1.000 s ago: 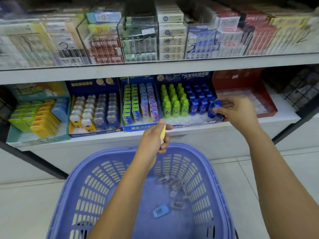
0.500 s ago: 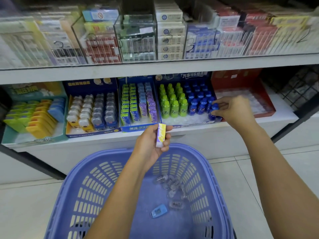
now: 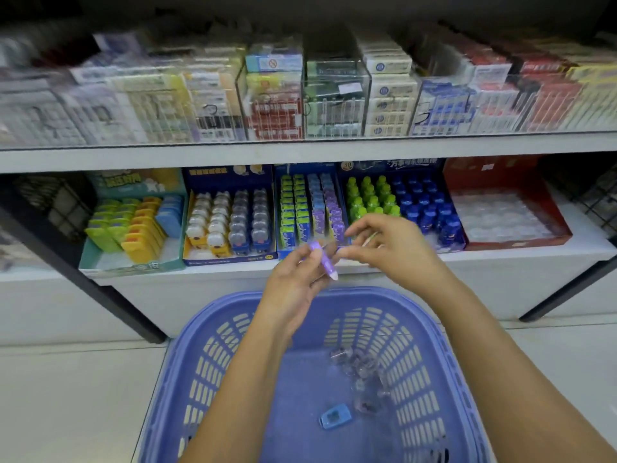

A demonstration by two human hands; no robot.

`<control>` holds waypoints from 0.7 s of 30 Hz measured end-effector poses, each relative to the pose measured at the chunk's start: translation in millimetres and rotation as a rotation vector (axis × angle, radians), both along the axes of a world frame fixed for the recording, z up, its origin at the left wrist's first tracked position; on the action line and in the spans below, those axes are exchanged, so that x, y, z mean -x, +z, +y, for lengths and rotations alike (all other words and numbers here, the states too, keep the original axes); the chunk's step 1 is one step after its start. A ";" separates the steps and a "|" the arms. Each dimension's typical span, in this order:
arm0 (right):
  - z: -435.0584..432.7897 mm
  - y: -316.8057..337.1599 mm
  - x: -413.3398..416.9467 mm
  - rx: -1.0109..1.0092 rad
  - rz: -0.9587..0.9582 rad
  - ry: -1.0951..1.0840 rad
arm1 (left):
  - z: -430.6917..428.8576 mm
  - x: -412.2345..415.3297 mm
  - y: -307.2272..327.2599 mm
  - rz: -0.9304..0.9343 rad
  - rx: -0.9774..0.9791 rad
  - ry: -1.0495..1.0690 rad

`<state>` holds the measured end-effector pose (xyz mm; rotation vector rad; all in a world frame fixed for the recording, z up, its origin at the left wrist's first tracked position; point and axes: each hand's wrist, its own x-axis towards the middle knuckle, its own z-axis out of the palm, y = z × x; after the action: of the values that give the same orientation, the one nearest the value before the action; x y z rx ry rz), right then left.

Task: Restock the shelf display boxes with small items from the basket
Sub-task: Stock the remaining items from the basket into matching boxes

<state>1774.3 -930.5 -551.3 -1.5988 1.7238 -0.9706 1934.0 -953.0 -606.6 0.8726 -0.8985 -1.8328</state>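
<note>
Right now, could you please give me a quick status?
Left hand holds purple item. Right hand open, beside it. Nothing in the way.

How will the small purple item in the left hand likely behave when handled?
The purple item looks stiff: it juts straight out of the left hand. It is probably light, since the fingers alone carry it. Its shape is blurred, but similar purple packs on the shelf look flat-sided, so it likely slides rather than rolls.

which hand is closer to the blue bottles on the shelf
Right. The right hand is just in front and left of the blue bottles; the left hand is farther left and lower, above the basket rim, gripping a small purple packet.
</note>
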 end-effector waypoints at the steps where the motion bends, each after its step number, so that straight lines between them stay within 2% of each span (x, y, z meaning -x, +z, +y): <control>1: -0.3 -2.5 -14.7 -0.015 -0.040 0.045 | 0.5 -3.2 -0.2 -0.114 0.089 0.055; 3: -4.2 -7.6 -32.9 -0.049 -0.149 0.064 | 1.7 -8.5 -2.4 -0.376 0.320 0.152; 4: -7.0 -8.3 -37.3 -0.064 -0.174 0.052 | 3.1 -10.2 -3.0 -0.447 0.408 0.171; 8: -19.5 -3.3 -36.6 -0.089 -0.124 0.085 | 3.5 -12.2 -4.4 -0.505 0.528 0.225; 10: -29.4 -0.4 -31.2 0.007 -0.079 0.033 | -2.2 -13.1 -6.6 -0.626 0.577 0.208; 13: -48.8 0.8 -18.6 0.186 0.142 -0.091 | -11.3 -16.4 -14.8 -1.045 0.754 0.052; 15: -59.0 -4.9 -14.7 0.180 0.295 -0.053 | -11.5 -15.0 -19.5 -1.237 0.874 -0.027; 17: -65.1 -10.1 -15.4 0.166 0.386 -0.007 | -10.3 -12.9 -22.9 -1.320 0.929 -0.040; 21: -75.9 -0.5 -14.7 0.158 0.516 0.062 | -14.7 -15.2 -24.8 -1.324 0.936 -0.049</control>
<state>1789.1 -1006.4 -551.9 -2.1330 1.9466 -0.7158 1949.2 -967.7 -631.5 1.3423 -2.2918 -0.4383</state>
